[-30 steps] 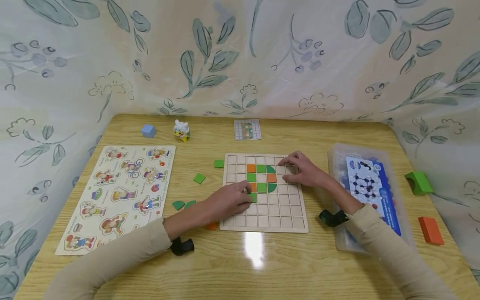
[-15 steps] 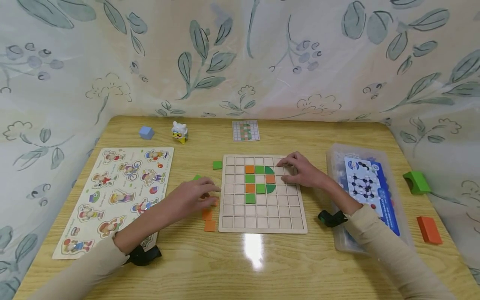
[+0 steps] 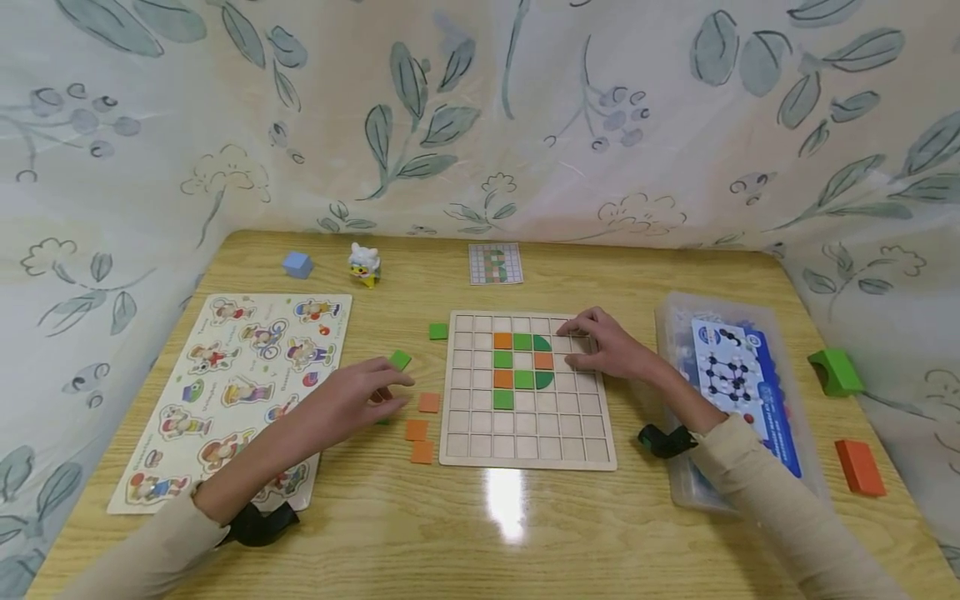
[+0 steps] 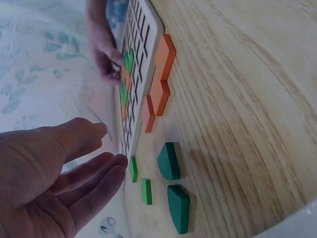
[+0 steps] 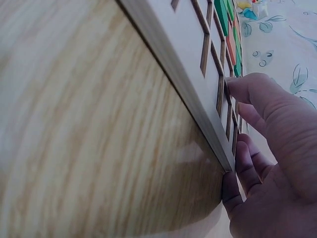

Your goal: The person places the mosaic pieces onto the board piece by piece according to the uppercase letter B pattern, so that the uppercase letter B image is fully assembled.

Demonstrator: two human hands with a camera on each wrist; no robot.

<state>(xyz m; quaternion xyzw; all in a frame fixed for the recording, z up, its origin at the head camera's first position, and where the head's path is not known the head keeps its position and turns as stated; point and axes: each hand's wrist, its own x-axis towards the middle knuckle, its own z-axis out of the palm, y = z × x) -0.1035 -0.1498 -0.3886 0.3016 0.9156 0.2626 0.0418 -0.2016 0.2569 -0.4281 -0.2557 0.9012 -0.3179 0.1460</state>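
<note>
A wooden grid board (image 3: pixel 570 433) lies mid-table with orange and green tiles (image 3: pixel 503 359) set in its upper middle cells. My left hand (image 3: pixel 393 387) hovers flat and empty to the left of the board. In the left wrist view this left hand (image 4: pixel 99 158) has straight fingers above two green quarter-round pieces (image 4: pixel 169 160). Three orange tiles (image 3: pixel 416 430) lie by the board's left edge, and green square tiles (image 3: pixel 400 360) lie further back. My right hand (image 3: pixel 581 337) rests with its fingers on the board's upper right cells, and the right wrist view shows its fingers (image 5: pixel 247 163) lying along the board's edge (image 5: pixel 198 119).
A small pattern card (image 3: pixel 494 262) lies behind the board. A character puzzle board (image 3: pixel 240 383) fills the left side, with a blue cube (image 3: pixel 297 264) and a small toy animal (image 3: pixel 364 262) behind it. A clear plastic box (image 3: pixel 731 392), a green block (image 3: pixel 836 371) and an orange block (image 3: pixel 855 467) sit at the right.
My left hand has left the board, where a green tile now sits in the lower cell of the column, and moved left over the loose pieces. The right hand has stayed put.
</note>
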